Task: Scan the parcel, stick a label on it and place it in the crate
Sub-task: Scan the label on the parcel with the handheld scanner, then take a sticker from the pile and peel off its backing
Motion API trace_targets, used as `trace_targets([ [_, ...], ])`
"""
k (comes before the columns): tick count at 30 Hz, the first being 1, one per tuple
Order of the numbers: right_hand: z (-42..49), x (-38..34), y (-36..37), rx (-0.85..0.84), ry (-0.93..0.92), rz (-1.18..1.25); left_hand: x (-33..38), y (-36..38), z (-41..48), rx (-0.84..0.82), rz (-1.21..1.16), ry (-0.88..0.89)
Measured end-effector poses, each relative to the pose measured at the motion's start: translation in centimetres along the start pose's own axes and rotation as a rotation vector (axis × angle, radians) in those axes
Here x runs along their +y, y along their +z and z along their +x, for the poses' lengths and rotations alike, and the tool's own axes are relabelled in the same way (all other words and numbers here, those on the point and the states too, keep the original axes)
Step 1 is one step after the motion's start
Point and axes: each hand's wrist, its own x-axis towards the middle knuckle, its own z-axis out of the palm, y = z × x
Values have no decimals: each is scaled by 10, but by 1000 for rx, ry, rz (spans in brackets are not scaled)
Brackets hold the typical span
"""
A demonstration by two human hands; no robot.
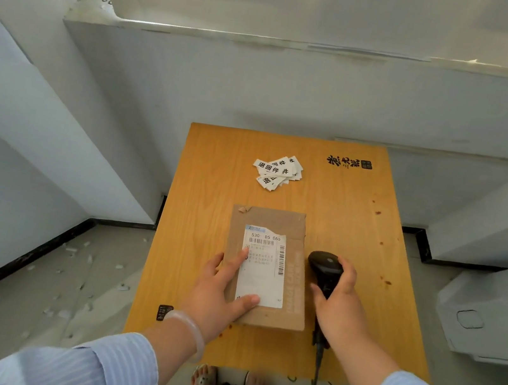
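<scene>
A flat brown cardboard parcel (pixel 299 233) lies in the middle of the wooden table (pixel 213 186), with a white shipping label and barcodes on top. My left hand (pixel 220 290) rests flat on the parcel's left side, fingers spread over the shipping label. My right hand (pixel 339 305) is closed around the handle of a black barcode scanner (pixel 326 265), just right of the parcel, its head pointing away from me. A small pile of white stickers (pixel 277 171) with black characters lies further back on the table. No crate is in view.
The scanner's black cable (pixel 318 365) runs off the table's near edge. White walls close in behind and to the left. A grey-white box-like object (pixel 492 316) stands at the right. Paper scraps litter the floor (pixel 66 279) at the left.
</scene>
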Motion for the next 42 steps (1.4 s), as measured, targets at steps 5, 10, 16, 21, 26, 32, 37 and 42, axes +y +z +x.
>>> trace_targets([
  [5, 5, 8, 7, -1, -11, -6, 2, 2, -5, 5, 1, 14],
  [10, 5, 6, -5, -26, -2, -60, 0, -8, 1, -8, 20, -19],
  [16, 20, -9, -47, 168, -135, -234, 10, -52, 39, 156, -79, -30],
  [21, 88, -57, -57, 72, -266, -317, 37, -88, 117, 202, 39, 17],
  [26, 158, -100, -27, -11, -303, -338, 47, -85, 208, 121, 131, -25],
  [32, 208, -115, 9, -9, -411, -345, 37, -69, 280, 179, 284, -44],
  [37, 225, -115, 21, -6, -402, -339, 36, -63, 302, 163, 500, -4],
  [42, 230, -114, 25, 12, -397, -309, 41, -61, 312, 193, 477, 18],
])
